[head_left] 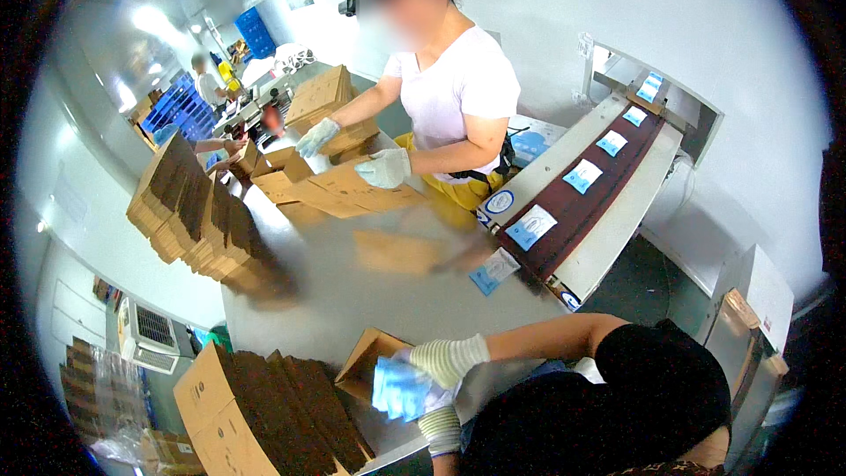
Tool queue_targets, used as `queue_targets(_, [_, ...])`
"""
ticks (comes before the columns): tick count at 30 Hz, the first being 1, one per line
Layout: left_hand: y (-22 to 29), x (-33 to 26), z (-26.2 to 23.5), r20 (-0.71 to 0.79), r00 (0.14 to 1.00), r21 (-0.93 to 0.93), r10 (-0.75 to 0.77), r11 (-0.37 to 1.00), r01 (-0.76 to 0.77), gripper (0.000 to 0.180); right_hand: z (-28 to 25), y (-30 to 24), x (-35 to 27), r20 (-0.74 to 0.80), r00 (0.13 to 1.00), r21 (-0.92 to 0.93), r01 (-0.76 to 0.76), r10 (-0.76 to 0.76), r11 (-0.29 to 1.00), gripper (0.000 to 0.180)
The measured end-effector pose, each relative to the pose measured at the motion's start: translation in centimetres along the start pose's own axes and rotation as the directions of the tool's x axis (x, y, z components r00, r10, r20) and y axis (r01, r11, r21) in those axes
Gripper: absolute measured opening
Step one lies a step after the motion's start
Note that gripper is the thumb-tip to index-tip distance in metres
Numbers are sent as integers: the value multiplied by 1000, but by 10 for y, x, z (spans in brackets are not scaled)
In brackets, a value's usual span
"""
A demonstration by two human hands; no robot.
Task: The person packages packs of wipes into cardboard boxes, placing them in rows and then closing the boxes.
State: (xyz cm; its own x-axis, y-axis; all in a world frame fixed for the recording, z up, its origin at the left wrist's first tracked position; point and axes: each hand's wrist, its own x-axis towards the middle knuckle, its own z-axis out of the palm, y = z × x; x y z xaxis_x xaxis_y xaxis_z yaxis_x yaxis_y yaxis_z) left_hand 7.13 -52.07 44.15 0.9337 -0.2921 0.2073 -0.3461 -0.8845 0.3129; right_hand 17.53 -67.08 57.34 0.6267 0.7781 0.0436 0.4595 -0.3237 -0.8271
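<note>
In a striped knit glove, my right hand is closed on a small bundle of blue-and-white pouches. My left hand, gloved too, comes up from below and grips the same bundle near its lower side; its fingers are partly hidden. Just behind the pouches stands an open cardboard box, whose inside is mostly covered by the bundle. Beside it, a row of flat folded cartons leans at the table's near left.
A conveyor belt carries spaced pouches toward the grey table; a loose pouch lies at its end. Across the table a gloved co-worker handles a carton. More folded cartons stand at the far left.
</note>
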Motion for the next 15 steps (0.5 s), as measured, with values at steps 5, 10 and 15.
queue_targets(5, [24,-9,-9,421,903,352,-89,933,-72,16,37,29,15,44,996,-729,82,-73,680,47])
queue_targets(10, [18,-22,12,274,951,321,140,919,-228,17,110,98,29,165,986,-832,128,21,539,36])
queue_targets(15, [26,-37,5,233,971,396,42,908,-135,9,119,101,31,367,894,-732,105,259,673,38])
